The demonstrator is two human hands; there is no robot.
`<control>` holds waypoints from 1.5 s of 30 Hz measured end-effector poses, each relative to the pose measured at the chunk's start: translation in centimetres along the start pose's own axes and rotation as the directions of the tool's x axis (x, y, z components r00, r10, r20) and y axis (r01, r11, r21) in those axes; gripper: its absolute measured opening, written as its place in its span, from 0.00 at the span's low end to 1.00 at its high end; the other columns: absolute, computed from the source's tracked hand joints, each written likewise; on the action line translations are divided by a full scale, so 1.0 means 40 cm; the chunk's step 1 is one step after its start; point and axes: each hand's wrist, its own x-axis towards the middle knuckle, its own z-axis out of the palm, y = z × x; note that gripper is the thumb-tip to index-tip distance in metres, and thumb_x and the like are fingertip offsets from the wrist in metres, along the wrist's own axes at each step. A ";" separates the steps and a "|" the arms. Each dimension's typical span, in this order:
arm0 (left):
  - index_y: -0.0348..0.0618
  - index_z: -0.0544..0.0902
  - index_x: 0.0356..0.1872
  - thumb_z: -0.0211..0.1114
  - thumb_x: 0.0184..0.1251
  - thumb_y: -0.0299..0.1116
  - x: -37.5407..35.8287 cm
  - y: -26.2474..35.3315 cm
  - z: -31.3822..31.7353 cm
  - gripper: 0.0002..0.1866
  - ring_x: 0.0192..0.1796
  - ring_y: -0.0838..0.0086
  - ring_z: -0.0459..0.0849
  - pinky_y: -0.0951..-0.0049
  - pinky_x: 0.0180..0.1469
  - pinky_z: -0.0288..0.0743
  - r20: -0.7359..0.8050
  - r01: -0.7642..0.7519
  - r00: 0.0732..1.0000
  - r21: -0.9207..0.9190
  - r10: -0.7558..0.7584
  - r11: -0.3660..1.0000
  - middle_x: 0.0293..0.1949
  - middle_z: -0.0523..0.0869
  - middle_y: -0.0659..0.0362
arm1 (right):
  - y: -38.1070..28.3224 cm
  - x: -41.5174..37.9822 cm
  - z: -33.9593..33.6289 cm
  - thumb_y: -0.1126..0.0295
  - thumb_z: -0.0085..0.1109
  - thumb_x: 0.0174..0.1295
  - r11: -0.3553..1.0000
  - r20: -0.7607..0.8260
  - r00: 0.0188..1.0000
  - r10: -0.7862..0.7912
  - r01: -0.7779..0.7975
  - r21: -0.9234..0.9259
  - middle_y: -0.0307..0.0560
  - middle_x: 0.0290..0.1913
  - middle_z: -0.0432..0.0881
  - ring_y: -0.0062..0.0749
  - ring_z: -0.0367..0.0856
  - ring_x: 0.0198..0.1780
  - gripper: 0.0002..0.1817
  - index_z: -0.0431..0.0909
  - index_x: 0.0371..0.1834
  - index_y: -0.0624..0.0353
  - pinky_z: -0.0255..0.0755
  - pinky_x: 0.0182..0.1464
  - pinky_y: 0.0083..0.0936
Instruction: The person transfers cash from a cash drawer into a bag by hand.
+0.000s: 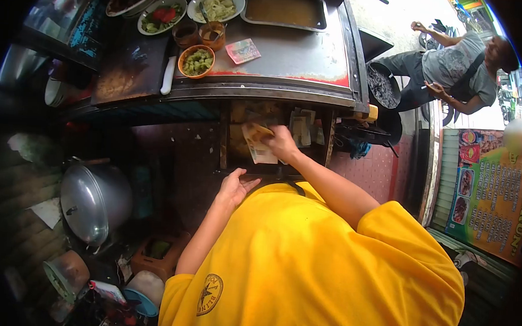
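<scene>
An open drawer [225, 143] under the counter holds paper notes in its compartments. Over it, my right hand [282, 144] is closed on some banknotes [260, 152], orange-brown and pale, which hang toward the drawer's front. Low at the drawer's left front, close to my yellow shirt, my left hand [234, 188] has its fingers stretched out and holds nothing. A pinkish-red banknote [242, 51] lies on the metal counter above the drawer.
On the counter [302, 59] stand a bowl of green chopped food [196, 61], a metal tray [285, 9] of brown liquid and a white-handled knife [167, 75]. A large lidded pot [93, 201] sits at lower left. A person [463, 70] stands at the right beyond a black pan [383, 85].
</scene>
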 end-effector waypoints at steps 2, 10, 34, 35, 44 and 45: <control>0.30 0.72 0.44 0.51 0.69 0.29 0.014 0.014 -0.024 0.10 0.48 0.52 0.82 0.56 0.54 0.81 0.014 0.042 0.999 0.040 -0.042 0.998 0.44 0.81 0.40 | 0.035 -0.013 -0.034 0.72 0.64 0.53 0.965 0.121 0.968 0.220 -0.235 0.119 0.56 0.35 0.85 0.35 0.83 0.35 0.16 0.80 0.43 0.72 0.76 0.39 0.31; 0.34 0.79 0.48 0.56 0.70 0.38 0.040 0.034 -0.090 0.16 0.52 0.61 0.82 0.63 0.61 0.73 0.178 0.128 0.972 0.158 -0.156 0.979 0.48 0.84 0.49 | 0.113 -0.022 -0.040 0.79 0.62 0.52 0.826 0.106 0.941 0.321 -0.333 0.455 0.55 0.37 0.84 0.36 0.85 0.34 0.13 0.79 0.40 0.76 0.78 0.37 0.30; 0.35 0.81 0.45 0.60 0.69 0.28 0.045 0.075 0.090 0.09 0.38 0.75 0.86 0.75 0.40 0.81 0.317 -0.502 0.864 0.486 0.391 0.716 0.37 0.86 0.56 | 0.001 -0.026 0.007 0.70 0.68 0.51 0.866 0.281 0.958 0.058 -0.188 0.464 0.52 0.45 0.84 0.35 0.82 0.43 0.22 0.78 0.48 0.71 0.74 0.51 0.29; 0.34 0.82 0.43 0.59 0.68 0.27 0.062 0.071 0.092 0.08 0.37 0.75 0.86 0.74 0.40 0.81 0.315 -0.520 0.853 0.581 0.415 0.626 0.35 0.86 0.57 | -0.010 -0.032 0.002 0.70 0.68 0.52 0.910 0.288 0.955 0.068 -0.178 0.374 0.53 0.45 0.84 0.35 0.82 0.44 0.22 0.78 0.49 0.73 0.73 0.53 0.29; 0.29 0.82 0.42 0.61 0.64 0.25 0.132 0.064 0.053 0.10 0.38 0.74 0.84 0.75 0.41 0.76 0.250 -0.516 0.774 0.781 0.581 0.351 0.37 0.87 0.54 | 0.106 -0.021 -0.182 0.71 0.59 0.51 0.893 -0.271 0.947 -0.172 0.033 -0.450 0.61 0.44 0.82 0.57 0.79 0.49 0.20 0.79 0.50 0.58 0.74 0.53 0.41; 0.29 0.82 0.42 0.61 0.64 0.25 0.129 0.064 0.055 0.10 0.38 0.74 0.84 0.74 0.42 0.75 0.248 -0.512 0.771 0.789 0.587 0.339 0.38 0.87 0.55 | 0.134 -0.013 -0.198 0.72 0.60 0.49 0.798 -0.254 0.916 -0.311 0.106 -0.593 0.59 0.45 0.82 0.57 0.78 0.51 0.23 0.78 0.52 0.56 0.74 0.53 0.41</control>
